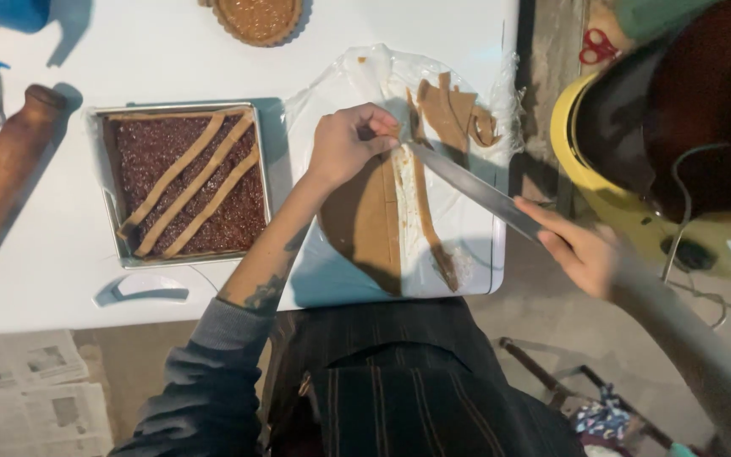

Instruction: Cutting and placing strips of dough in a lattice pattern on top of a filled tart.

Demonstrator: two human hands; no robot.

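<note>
I'm pinching the knife (467,184) tip with my left hand (350,142) over the dough sheet (365,222). My right hand (581,251) is gripping its handle end.

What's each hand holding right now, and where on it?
The right hand holds a long knife by its handle end. The left hand pinches at the edge of the rolled dough sheet, near the blade tip; a firm grip cannot be told.

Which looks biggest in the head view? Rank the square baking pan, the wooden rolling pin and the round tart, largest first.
1. Square baking pan, widest and tallest.
2. Wooden rolling pin, long but narrow, and partly cut off by the frame edge.
3. Round tart, smallest, though the top edge crops it, so its full size is unsure.
</note>
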